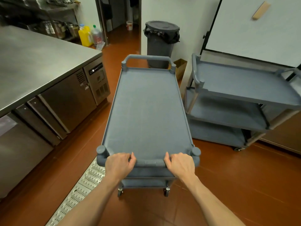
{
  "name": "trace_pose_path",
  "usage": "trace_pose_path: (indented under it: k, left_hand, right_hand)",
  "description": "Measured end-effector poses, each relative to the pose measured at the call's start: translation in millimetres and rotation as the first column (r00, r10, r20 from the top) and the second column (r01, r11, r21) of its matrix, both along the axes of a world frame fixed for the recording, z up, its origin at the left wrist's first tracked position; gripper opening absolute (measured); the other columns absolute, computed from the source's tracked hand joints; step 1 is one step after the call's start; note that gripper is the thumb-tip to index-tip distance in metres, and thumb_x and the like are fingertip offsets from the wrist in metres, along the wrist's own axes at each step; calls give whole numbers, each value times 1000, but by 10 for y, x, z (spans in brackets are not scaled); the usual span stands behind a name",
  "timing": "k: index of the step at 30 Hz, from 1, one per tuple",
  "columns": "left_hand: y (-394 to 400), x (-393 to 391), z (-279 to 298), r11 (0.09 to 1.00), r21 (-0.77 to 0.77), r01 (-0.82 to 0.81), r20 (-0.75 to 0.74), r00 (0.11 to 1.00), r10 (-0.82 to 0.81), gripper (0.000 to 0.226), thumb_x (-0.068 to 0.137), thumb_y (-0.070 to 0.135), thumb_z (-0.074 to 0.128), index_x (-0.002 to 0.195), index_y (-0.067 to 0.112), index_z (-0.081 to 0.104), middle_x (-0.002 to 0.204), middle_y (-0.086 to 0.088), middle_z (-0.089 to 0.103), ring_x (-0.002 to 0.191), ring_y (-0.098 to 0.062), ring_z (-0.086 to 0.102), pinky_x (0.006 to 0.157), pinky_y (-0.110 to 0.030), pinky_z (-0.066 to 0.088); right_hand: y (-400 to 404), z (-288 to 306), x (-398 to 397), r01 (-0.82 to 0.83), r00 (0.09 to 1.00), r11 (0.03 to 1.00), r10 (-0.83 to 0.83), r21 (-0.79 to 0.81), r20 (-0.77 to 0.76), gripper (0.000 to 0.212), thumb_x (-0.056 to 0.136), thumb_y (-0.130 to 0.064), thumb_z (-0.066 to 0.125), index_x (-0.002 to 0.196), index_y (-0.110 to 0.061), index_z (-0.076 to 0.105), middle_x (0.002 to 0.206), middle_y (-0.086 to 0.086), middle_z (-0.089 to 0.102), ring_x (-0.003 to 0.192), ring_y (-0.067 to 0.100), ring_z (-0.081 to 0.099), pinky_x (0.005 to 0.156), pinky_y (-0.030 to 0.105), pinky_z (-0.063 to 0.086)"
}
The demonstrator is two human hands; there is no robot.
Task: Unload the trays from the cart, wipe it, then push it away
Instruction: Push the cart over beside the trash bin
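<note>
Both forearms reach forward from the bottom of the view. Left hand [119, 163] grips the near handle [149, 163] of the grey cart [146, 108], fingers curled over the bar, thumb toward the middle. Right hand [180, 164] grips the same bar, likewise curled round it, just beside the near right corner post. Ribbed grip sections of the bar show between the two hands.

Cart stands directly ahead of the hands, long axis running away from them. Top shelf bare, grey, with a low raised rim. Lower shelves and two castors [166, 191] show beneath the hands. A second handle [147, 58] arches over the far end.

Beyond the far handle: a dark grey bin [160, 44] with a lid and black liner, near a doorway. A small cardboard box [180, 67] sits on the floor just right of it.

Right of the hands and further off: a second grey cart [241, 101], three shelves, standing at an angle against a white wall panel [260, 26]. The two carts are close but apart.

Left of the hands: a steel counter [37, 62] with cabinet doors below. Past its far end, a yellow jug [85, 35] and a clear bottle [97, 36] on the floor.

Floor [228, 176] is red-brown tile. A perforated metal drain grate [84, 181] runs under the left forearm.
</note>
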State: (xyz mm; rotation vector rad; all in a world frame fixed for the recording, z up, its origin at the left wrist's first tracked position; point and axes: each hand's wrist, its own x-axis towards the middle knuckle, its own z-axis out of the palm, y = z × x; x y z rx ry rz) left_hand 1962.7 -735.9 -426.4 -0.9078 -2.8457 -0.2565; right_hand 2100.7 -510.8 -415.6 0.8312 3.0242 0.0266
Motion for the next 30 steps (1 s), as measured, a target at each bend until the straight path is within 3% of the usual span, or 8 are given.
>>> trace_pose_path:
  k: [5,9,12,16,20,23,26,30]
  left_hand:
    - [459,-509,20,1000,23,-21,-18,1000,21,56,92,45,39,50,16,62,49,-2,64,46,-30,65,43,-28,43]
    - [740,-939,16,999,53,-13,-58,998,16,55,92,43,42,48,16,60,45,0,60,41,-27,60,40,-25,39]
    - [938,-1319,17,999,40,-15,-55,998,17,56,93,44,42,48,19,62,46,1,61,40,-23,59,40,-25,36]
    - [1173,-1829,18,999,29,-23,-62,998,25,57,94,45,40,48,20,62,45,6,59,37,-17,56,44,-20,21]
    - [1414,-2341,37,999,-19,-46,-25,999,45,55,93,44,43,48,20,64,45,3,60,39,-20,59,44,-23,26]
    - [1597,-2722,55,998,-46,-52,-6,999,52,49,91,41,53,48,20,64,45,4,60,39,-19,59,44,-23,24]
    - [1764,-3108,98,993,-108,-53,57,997,60,48,99,43,53,61,20,71,58,3,70,54,-21,68,49,-27,35]
    - [1929,-3590,95,990,-127,-68,84,993,79,50,104,47,45,77,20,77,76,-1,77,74,-25,75,61,-32,50]
  right_hand:
    - [487,-12,-574,-23,999,999,24,33,-26,70,95,-55,25,48,-12,52,44,5,55,42,29,58,43,26,22]
    - [803,-16,-1040,-16,997,997,21,70,-71,68,95,-52,34,42,-13,50,38,0,31,32,24,47,42,21,6]
    - [1022,-19,-1430,-40,998,999,41,30,-44,69,97,-54,30,43,-14,47,38,-2,33,33,22,38,41,21,12]
    - [1268,19,-1959,-62,998,998,63,9,-23,71,97,-56,20,46,-14,44,41,-3,40,38,21,42,40,24,23]
    - [1524,35,-2481,-83,996,996,83,14,-22,70,97,-57,17,46,-15,40,42,-2,42,39,20,40,41,25,18]
    - [1707,33,-2887,-62,997,997,65,49,-45,66,97,-53,27,44,-15,37,39,-1,35,36,20,33,41,23,11]
    - [1870,51,-3282,-50,997,998,52,40,-50,66,97,-53,29,42,-16,34,38,-2,34,35,19,32,41,21,8]
    - [2025,12,-3780,-64,998,997,64,41,-17,69,96,-55,22,46,-16,47,42,-1,39,39,22,47,42,23,16]
